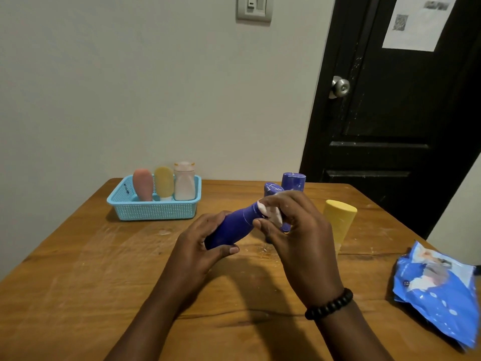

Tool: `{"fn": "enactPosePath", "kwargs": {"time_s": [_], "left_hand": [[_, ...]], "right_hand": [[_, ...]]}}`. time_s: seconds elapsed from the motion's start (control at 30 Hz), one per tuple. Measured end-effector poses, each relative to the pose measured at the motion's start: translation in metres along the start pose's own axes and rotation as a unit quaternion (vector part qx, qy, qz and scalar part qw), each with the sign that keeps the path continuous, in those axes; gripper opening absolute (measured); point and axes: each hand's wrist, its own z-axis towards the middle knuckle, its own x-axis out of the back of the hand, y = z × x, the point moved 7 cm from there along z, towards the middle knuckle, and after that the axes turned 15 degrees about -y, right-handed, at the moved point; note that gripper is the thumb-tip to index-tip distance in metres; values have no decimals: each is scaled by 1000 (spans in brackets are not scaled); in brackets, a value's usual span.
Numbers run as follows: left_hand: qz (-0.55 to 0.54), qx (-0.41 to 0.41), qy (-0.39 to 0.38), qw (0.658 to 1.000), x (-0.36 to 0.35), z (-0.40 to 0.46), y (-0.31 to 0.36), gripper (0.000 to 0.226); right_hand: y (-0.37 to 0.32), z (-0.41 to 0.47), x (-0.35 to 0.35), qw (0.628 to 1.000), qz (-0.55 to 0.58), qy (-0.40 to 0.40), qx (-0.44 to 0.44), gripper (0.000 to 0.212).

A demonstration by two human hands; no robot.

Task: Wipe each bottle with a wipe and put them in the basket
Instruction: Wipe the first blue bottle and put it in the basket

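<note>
Two hands worked together above the middle of the wooden desk (78,269). The left hand (200,246) gripped the lower body of a blue bottle (234,227), its fingers (208,222) curled round the far side and its thumb lying along the near side, so that the bottle was held off the desk and tilted, with its top pointing up and to the right. The right hand (294,230) pinched a white wipe (273,213) against the upper end of that bottle, the fingers bent over the wipe and the thumb pressed in from below. A black bead bracelet (329,304) sat on the right wrist. At the far left of the desk stood a light blue basket (153,211), and in it three bottles stood upright side by side: a pink bottle (142,185), a yellow bottle (164,182) and a white bottle (184,182). Behind the right hand stood two more blue bottles (292,181), partly hidden by the fingers. Just right of the hand stood a yellow container (339,222). A blue pack of wipes (437,295) lay near the right edge of the desk. Beyond the desk were a pale wall and a black door (390,113).
</note>
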Motion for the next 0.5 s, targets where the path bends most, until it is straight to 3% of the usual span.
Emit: {"fn": "enactPosePath", "kwargs": {"time_s": [0.27, 0.37, 0.43, 0.5], "left_hand": [[20, -26, 8, 999, -3, -1, 6, 57], [15, -7, 19, 1000, -5, -1, 2, 54], [-6, 28, 37, 999, -2, 0, -4, 48], [-41, 52, 46, 997, -1, 1, -12, 42]], "right_hand": [[-7, -4, 1, 998, 6, 68, 5, 20], [-11, -5, -2, 998, 16, 52, 24, 15], [-11, -11, -3, 997, 61, 35, 32, 12], [3, -18, -3, 987, 153, 37, -14, 14]]}}
